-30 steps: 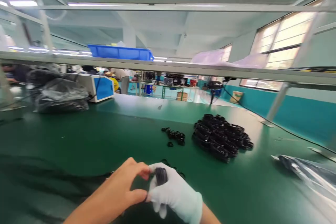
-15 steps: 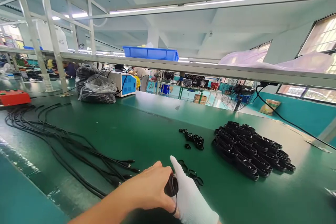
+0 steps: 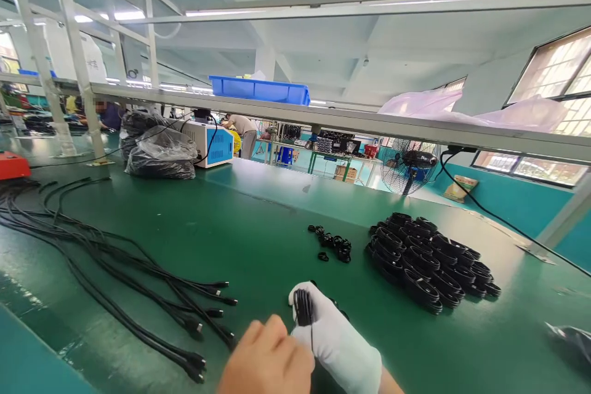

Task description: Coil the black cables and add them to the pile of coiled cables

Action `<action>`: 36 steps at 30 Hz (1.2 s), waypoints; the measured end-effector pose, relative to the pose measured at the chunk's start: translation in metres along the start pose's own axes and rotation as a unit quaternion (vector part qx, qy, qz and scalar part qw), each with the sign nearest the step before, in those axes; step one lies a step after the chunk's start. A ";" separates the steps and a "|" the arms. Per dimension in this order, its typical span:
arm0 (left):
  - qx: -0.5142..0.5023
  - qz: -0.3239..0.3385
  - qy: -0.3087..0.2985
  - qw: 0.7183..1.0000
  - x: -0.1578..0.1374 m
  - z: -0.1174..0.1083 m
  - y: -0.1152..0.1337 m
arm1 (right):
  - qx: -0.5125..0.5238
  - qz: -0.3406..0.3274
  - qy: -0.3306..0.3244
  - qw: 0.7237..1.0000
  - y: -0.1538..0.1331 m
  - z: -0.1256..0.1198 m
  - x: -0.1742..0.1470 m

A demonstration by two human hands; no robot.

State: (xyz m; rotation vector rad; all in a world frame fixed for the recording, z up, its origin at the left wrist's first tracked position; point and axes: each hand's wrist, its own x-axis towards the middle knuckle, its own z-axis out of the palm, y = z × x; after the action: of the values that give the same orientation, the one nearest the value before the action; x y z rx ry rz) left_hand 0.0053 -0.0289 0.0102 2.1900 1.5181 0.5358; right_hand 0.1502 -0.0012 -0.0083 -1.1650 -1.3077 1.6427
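A small coil of black cable (image 3: 303, 308) is gripped in my white-gloved right hand (image 3: 339, 335), its loops showing between thumb and fingers. My bare left hand (image 3: 270, 357) is closed just below and to the left of the coil. From the coil a thin black strand (image 3: 312, 340) runs down to my left fingers, which seem to pinch it; its end is hidden. Partly behind the glove lie some small black loops (image 3: 344, 314). Left of my hands, several straight black cables (image 3: 152, 277) stretch across the green table with their plugs toward me.
At right stands a pile of coiled black cables (image 3: 427, 261). More small black rings (image 3: 332, 242) lie farther back. A plastic-wrapped bundle (image 3: 161, 151) and a blue-white machine (image 3: 215, 144) stand at back left. Overhead, a shelf (image 3: 341, 116) carries a blue tray (image 3: 258, 91).
My left hand has come off the coil, moving down and left, with the thin strand between them. The gloved hand has turned, exposing the coil. The view has shifted slightly right.
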 end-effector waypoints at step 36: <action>-0.348 -0.010 -0.108 0.931 0.047 -0.036 -0.026 | 0.375 0.029 -0.147 0.915 0.022 0.008 0.005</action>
State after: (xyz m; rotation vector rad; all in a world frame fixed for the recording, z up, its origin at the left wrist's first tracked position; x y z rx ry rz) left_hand -0.0187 0.0274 0.0298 1.6130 1.0168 0.6733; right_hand 0.1408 -0.0040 -0.0301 -0.5011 -0.6682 2.1457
